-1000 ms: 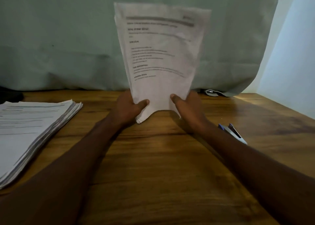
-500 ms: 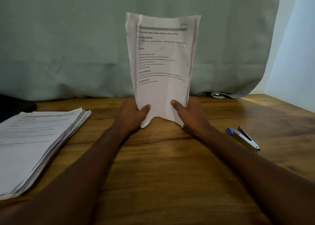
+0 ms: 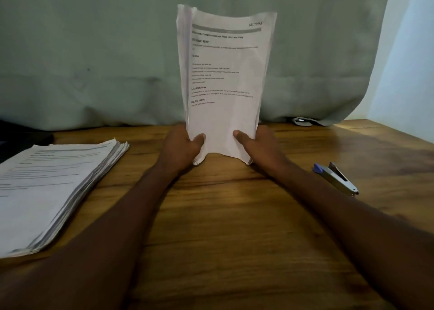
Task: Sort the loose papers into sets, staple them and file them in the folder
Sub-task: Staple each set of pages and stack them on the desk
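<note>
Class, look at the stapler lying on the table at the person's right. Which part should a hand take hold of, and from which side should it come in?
Grip the stapler across its middle, coming down from above with the right hand. It lies flat on the table, long and narrow, angled away to the left, with bare wood along both long sides, so fingers can close across its width.

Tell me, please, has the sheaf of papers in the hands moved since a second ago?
Yes: the sheaf has straightened upright and dropped toward the table, judged against the curtain's hem.

A wooden table [image 3: 223, 215] carries a paper stack [image 3: 47, 187] and stapler [image 3: 335, 178].
</note>
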Demonstrator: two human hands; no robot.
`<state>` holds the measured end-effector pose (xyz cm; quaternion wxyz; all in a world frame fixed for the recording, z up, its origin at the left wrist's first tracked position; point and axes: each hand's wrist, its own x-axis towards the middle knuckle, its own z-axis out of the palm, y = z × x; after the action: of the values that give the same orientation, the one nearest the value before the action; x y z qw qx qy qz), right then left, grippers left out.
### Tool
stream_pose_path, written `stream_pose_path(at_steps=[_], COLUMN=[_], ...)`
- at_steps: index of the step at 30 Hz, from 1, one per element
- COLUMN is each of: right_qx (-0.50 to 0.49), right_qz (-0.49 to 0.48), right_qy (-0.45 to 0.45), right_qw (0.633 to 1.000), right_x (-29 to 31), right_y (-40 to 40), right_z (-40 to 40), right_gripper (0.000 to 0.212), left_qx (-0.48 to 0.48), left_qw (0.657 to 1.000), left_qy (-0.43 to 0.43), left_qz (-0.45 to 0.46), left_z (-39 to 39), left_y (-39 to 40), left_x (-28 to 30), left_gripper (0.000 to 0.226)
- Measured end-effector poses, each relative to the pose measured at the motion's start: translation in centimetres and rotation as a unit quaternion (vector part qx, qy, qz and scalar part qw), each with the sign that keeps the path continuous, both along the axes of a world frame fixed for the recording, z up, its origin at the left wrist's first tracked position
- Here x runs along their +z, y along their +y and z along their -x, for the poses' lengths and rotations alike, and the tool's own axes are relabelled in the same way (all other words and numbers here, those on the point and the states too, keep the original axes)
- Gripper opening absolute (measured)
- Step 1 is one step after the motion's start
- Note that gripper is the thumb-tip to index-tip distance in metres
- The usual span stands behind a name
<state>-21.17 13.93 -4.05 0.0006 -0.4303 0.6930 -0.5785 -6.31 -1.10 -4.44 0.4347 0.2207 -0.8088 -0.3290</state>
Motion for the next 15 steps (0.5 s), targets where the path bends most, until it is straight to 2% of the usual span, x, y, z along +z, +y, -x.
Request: stream_pose_path(at_steps=[3, 6, 9, 13, 15], right_qx=[-0.021, -0.023, -0.004, 0.079, 0.099], right_qz=[0.007, -0.01, 0.018, 0.091, 0.148], right_qy=[0.032, -0.001, -0.023, -0.12, -0.16], right_qw=[0.999, 1.0, 1.0, 0.985, 0.971], right_x=[-0.1, -0.1, -0.1, 1.1, 2.3], right_y=[-0.1, -0.1, 0.1, 0.6, 1.0], right_z=[0.0, 0.1, 0.1, -0.4, 0.0], right_gripper=[0.038, 0.038, 0.037, 0.043, 0.038], left_qx=[-0.013, -0.032, -0.063, -0.093, -0.091], left_qw=[1.0, 0.999, 0.996, 0.99, 0.988], left_qy=[-0.004, -0.039, -0.046, -0.056, -0.061], left_qz=[0.002, -0.011, -0.045, -0.087, -0.108], left_z=[-0.1, 0.0, -0.2, -0.7, -1.2], left_y=[0.0, -0.4, -0.7, -1.6, -1.9], left_x=[0.0, -0.2, -0.2, 0.1, 0.1], left_gripper=[0.038, 0.041, 0.035, 0.034, 0.039])
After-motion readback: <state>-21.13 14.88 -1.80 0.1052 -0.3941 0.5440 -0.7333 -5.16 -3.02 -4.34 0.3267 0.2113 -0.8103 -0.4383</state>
